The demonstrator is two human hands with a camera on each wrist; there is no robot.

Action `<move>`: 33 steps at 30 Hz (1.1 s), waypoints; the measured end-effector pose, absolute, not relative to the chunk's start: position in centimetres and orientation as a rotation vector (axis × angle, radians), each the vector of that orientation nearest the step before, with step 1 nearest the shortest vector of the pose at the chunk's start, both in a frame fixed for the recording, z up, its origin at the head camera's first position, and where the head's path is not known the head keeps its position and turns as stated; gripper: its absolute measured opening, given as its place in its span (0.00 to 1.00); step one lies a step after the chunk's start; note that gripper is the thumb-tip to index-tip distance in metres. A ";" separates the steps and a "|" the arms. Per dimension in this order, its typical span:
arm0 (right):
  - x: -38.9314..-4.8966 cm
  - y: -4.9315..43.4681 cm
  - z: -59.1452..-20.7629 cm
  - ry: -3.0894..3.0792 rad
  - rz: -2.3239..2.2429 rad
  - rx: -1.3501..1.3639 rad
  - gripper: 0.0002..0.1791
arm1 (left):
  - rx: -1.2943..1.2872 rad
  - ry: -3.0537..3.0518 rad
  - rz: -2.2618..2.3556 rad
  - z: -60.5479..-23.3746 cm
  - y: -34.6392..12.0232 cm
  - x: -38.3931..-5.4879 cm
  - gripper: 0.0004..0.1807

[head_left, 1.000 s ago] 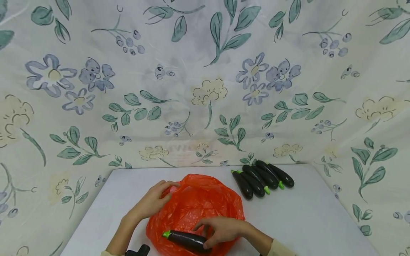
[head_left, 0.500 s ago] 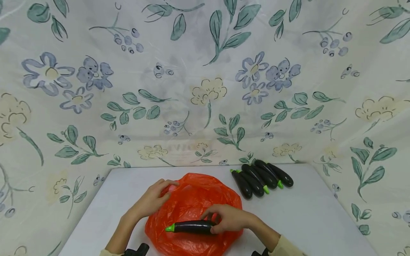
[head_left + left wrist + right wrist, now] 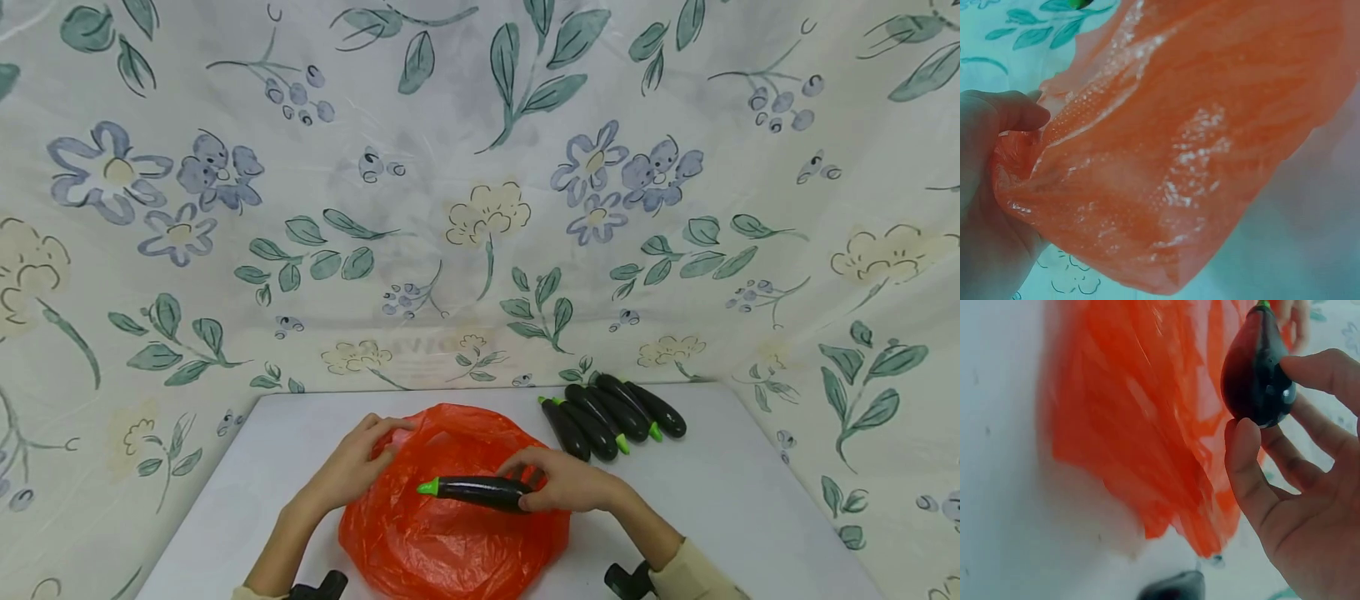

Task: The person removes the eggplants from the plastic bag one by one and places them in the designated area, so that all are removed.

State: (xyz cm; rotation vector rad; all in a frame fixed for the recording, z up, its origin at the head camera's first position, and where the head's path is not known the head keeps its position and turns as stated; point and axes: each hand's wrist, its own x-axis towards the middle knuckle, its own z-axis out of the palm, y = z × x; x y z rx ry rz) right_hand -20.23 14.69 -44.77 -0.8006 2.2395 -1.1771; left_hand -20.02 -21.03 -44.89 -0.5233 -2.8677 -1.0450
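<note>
My right hand (image 3: 566, 482) holds a dark eggplant (image 3: 480, 492) by its thick end, with the bright green stem pointing left. The eggplant lies across the red plastic bag (image 3: 450, 550) in the head view, above the bag's crumpled middle. Close up in the right wrist view, fingertips and thumb pinch the eggplant's (image 3: 1257, 375) rounded end. At the bag's left rim, my left hand (image 3: 352, 462) grips the plastic; the left wrist view shows the bag (image 3: 1179, 156) gathered between thumb and fingers.
Several more eggplants (image 3: 630, 412) lie side by side at the back right of the white table (image 3: 720, 500). A floral-patterned cloth (image 3: 480, 208) hangs behind the table and along its sides.
My right hand has lifted the eggplant from the bag's near side, moving it away from me and slightly right. The left hand has stayed at the bag's rim.
</note>
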 end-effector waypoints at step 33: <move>-23.6 21.9 -46.5 2.623 -1.360 -0.586 0.23 | -0.498 -2.738 -1.106 -45.4 -21.7 -19.6 0.18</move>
